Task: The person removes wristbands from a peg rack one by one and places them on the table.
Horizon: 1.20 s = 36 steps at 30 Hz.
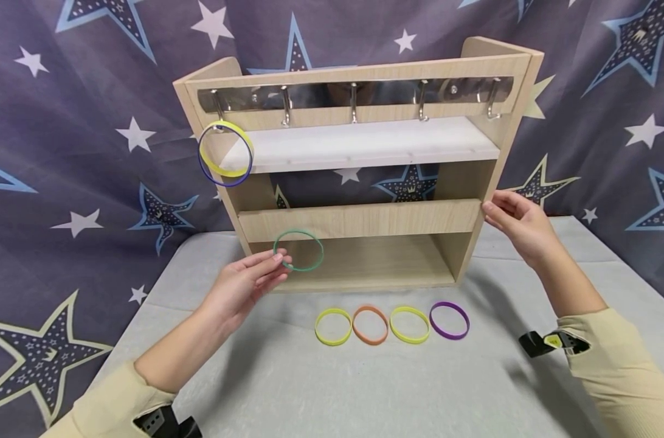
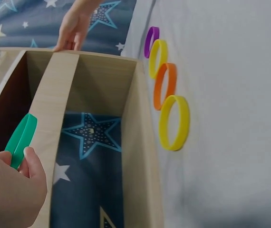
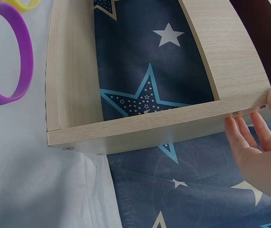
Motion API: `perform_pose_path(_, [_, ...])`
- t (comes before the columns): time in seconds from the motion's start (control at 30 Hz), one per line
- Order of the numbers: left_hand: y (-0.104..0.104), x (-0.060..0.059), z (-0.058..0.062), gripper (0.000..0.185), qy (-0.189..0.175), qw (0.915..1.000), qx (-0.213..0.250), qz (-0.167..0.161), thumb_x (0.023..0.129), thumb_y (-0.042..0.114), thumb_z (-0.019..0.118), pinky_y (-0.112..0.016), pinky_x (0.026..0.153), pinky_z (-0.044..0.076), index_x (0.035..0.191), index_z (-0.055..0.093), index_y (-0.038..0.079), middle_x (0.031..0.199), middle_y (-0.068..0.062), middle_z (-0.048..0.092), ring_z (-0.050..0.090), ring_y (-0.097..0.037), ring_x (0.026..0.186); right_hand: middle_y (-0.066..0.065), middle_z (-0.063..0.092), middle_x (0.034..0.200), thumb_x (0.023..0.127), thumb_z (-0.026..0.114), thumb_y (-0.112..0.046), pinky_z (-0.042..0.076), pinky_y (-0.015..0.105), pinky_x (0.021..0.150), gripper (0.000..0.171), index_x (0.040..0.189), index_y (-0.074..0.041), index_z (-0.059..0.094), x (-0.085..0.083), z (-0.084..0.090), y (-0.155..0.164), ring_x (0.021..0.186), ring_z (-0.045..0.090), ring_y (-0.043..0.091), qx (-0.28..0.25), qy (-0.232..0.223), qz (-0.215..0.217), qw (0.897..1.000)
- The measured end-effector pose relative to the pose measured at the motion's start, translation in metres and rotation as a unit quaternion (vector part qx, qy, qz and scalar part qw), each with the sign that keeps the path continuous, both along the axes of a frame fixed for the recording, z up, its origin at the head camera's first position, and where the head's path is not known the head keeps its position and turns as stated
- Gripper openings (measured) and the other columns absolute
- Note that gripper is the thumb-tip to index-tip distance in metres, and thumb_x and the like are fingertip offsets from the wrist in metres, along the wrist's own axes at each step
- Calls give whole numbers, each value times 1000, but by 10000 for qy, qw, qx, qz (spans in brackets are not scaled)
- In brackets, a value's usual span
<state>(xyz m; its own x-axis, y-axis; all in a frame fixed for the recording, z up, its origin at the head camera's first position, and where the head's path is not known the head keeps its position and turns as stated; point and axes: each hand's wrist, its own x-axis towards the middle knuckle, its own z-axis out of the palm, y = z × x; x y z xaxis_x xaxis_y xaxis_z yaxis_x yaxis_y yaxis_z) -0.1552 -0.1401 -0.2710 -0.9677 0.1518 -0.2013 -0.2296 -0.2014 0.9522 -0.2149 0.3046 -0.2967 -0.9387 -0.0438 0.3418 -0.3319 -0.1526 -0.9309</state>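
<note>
Nearest us, both forearms in beige sleeves enter from the near edge of the table (image 1: 288, 389), which is covered in a grey cloth; a black wrist mount sits at each cuff.

Four loose bands lie flat in a row across the middle of the table, just in front of the rack: yellow band (image 1: 334, 326), orange band (image 1: 370, 325), a second yellow band (image 1: 410, 324) and purple band (image 1: 449, 320). They touch or nearly touch one another. We judge that the row keeps each one separate and easy to pick.

Our left hand (image 1: 243, 286) pinches the green band (image 1: 298, 250) between thumb and fingertips, holding it upright in front of the rack's lower opening. The left wrist view confirms the grip: green band (image 2: 21, 140) edge-on, clamped by the thumb. A rim pinch leaves the loop open.

Our right hand (image 1: 520, 228) rests with straight, relaxed fingers against the right side panel of the wooden rack (image 1: 359, 220), holding nothing; the right wrist view shows the fingertips (image 3: 242, 135) on the panel edge. We judge that this contact steadies the rack.

Farther back, the rack stands at the far edge of the table, with a white shelf (image 1: 365, 143) and a metal hook rail (image 1: 354, 94) above it. Two bands, yellow and purple, hang from the leftmost hook (image 1: 225, 153).

Behind is a star-printed backdrop (image 1: 64, 121). No brand, label or readable writing is visible.
</note>
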Motion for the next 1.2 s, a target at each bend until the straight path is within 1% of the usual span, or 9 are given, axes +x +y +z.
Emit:
perform_pose_path(0.1, [0, 0, -4, 41, -98, 9999, -117, -21, 95, 11, 60, -14, 83, 58, 131, 50, -4, 87, 9, 73, 69, -2, 83, -9, 64, 89, 93, 59, -2, 56, 10, 80, 16, 100, -16, 64, 0, 0, 0, 86, 63, -1, -2, 3, -13, 10000])
perform_pose_path(0.2, [1, 0, -9, 49, -159, 9996, -223, -49, 95, 11, 60, -14, 84, 57, 137, 42, -8, 88, 9, 73, 68, -2, 84, -9, 64, 89, 93, 59, -1, 56, 10, 80, 16, 100, -15, 64, 0, 0, 0, 86, 63, -1, 4, -5, -19, 10000])
perform_pose_path(0.33, [0, -1, -17, 48, -228, 9993, -257, -131, 95, 9, 58, -15, 86, 57, 136, 42, -9, 88, 9, 72, 68, -2, 85, -9, 64, 89, 92, 60, -2, 56, 10, 80, 16, 99, -15, 64, 0, 0, -1, 86, 63, -2, -3, -19, -29, 10000])
perform_pose_path(0.4, [-1, -1, -21, 45, -245, 9991, -277, -183, 95, 9, 58, -15, 86, 57, 135, 44, -8, 87, 9, 72, 68, -2, 86, -9, 64, 89, 92, 60, -2, 56, 10, 80, 16, 99, -15, 64, 0, 0, -1, 86, 63, -2, -5, -29, -36, 10000])
perform_pose_path(0.53, [-3, -2, -26, 34, -262, 9988, -329, -255, 95, 10, 60, -15, 86, 57, 125, 53, -3, 87, 9, 73, 69, -3, 87, -9, 64, 89, 93, 60, -2, 56, 10, 80, 16, 99, -15, 64, 0, 0, -1, 86, 63, -2, -6, -28, -46, 10000])
perform_pose_path(0.63, [-5, -3, -28, 33, -260, 9986, -354, -289, 94, 12, 61, -14, 84, 57, 123, 55, -2, 88, 9, 73, 69, -2, 86, -9, 64, 89, 93, 60, -3, 56, 10, 80, 15, 99, -15, 64, 0, 0, 0, 85, 63, 0, -25, -11, -39, 10000])
perform_pose_path(0.9, [-8, -5, -31, 48, -301, 9977, -432, -432, 96, 10, 58, -12, 81, 57, 136, 41, -11, 87, 11, 72, 67, 0, 83, -9, 64, 89, 93, 59, -2, 56, 10, 79, 16, 100, -15, 64, -1, 2, 0, 85, 63, 0, -70, 43, -19, 10000])
perform_pose_path(1.2, [-11, -8, -36, 50, -389, 9931, -714, -844, 96, 10, 57, -11, 81, 57, 138, 40, -13, 93, 9, 71, 66, 0, 85, -9, 65, 88, 93, 59, -1, 56, 10, 80, 16, 99, -15, 64, 0, 1, -2, 86, 63, -1, -95, -36, -7, 9999])
